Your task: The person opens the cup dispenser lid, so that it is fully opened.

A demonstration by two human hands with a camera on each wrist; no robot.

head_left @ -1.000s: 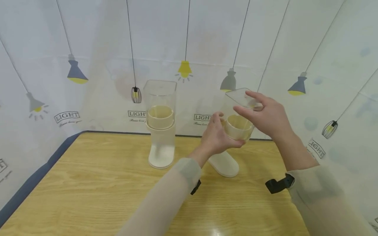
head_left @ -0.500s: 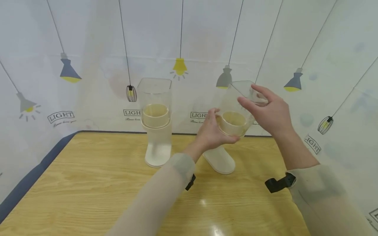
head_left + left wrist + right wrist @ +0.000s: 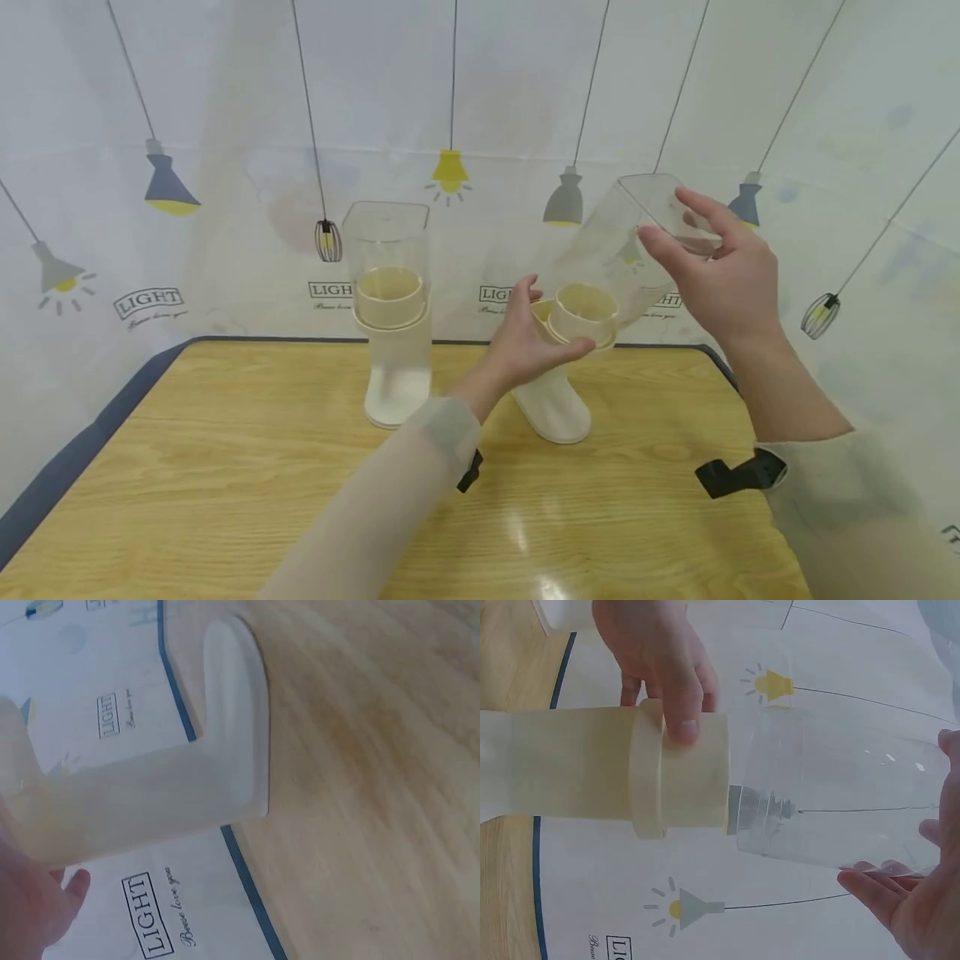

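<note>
My left hand [image 3: 525,342] grips the round collar of a cream dispenser stand [image 3: 557,408], with the thumb across the front of it. The right wrist view shows a digit of that hand [image 3: 656,656] lying on the stand's upper ring [image 3: 697,780]. My right hand [image 3: 731,279] holds a clear, tapered plastic container [image 3: 840,795] by its wide end, thumb and fingers spread around it. The container is tilted, and its narrow end is apart from the ring. In the left wrist view, the stand's column [image 3: 150,799] rises from its oblong foot [image 3: 236,712].
A second cream stand [image 3: 401,358] stands upright to the left, with a clear container [image 3: 386,237] fitted on top. Both stands are on a wooden table [image 3: 247,492]. A white cloth printed with lamps [image 3: 232,108] hangs behind the table's back edge.
My right hand has moved up and right with the clear container, drawing it off the stand's ring. My left hand keeps hold of the collar. The view has shifted slightly.
</note>
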